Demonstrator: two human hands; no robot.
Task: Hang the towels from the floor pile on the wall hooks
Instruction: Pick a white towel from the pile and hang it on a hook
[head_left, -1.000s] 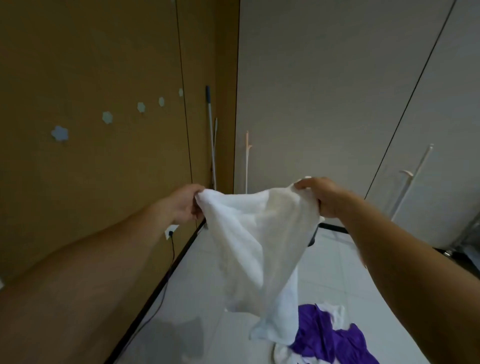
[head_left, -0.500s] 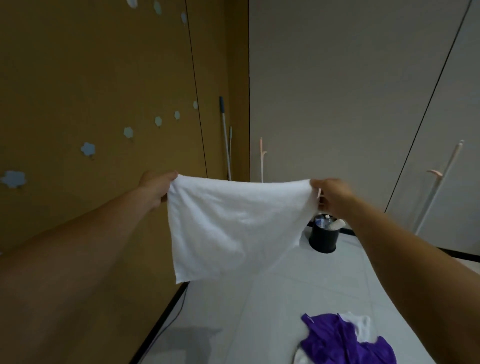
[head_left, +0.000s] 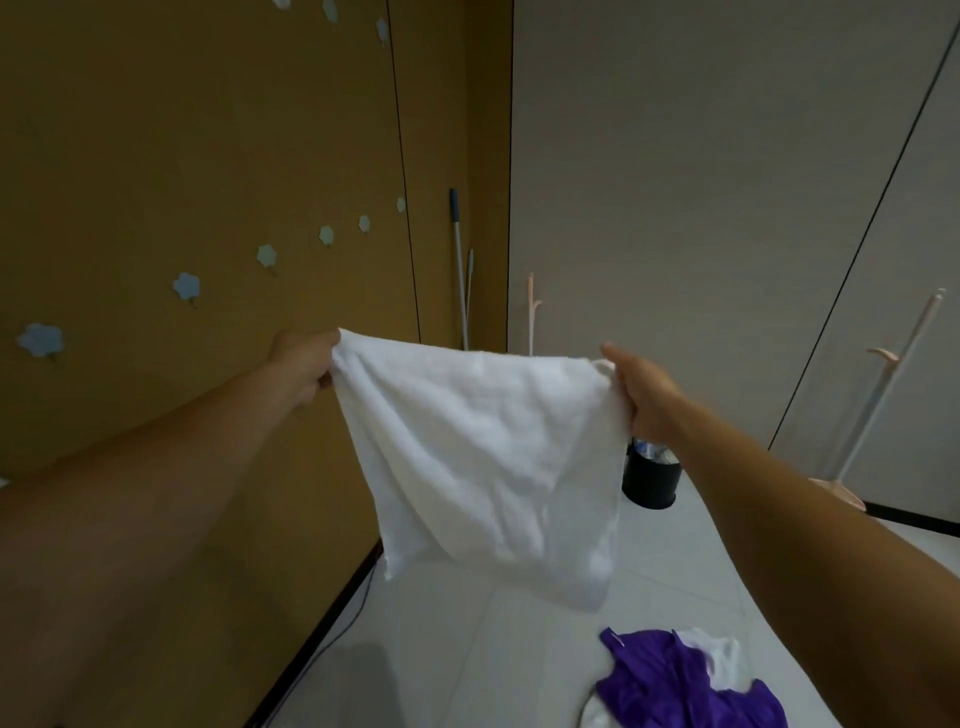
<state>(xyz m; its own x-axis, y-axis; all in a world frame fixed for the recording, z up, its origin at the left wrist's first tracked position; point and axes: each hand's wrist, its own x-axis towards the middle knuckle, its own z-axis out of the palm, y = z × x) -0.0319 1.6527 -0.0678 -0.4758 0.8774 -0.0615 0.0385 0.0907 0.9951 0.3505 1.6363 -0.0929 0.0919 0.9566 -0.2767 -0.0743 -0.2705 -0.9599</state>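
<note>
I hold a white towel (head_left: 483, 457) spread out in front of me at about chest height. My left hand (head_left: 304, 364) grips its upper left corner and my right hand (head_left: 641, 395) grips its upper right corner. The cloth sags between them and hangs down over the floor. On the brown wall to the left runs a slanting row of pale blue flower-shaped hooks (head_left: 186, 286), all bare. The floor pile (head_left: 685, 680) lies at the lower right, a purple cloth on top of a white one.
A black bin (head_left: 652, 480) stands on the floor behind the towel. A mop handle (head_left: 460, 270) leans in the corner. Pale pink stands (head_left: 878, 395) rest against the grey wall on the right. A dark cable (head_left: 337, 631) runs along the skirting.
The towel went from bunched to spread between my hands, then sagged as my hands came slightly closer together. The view has tilted up a little, showing more of the hook row.
</note>
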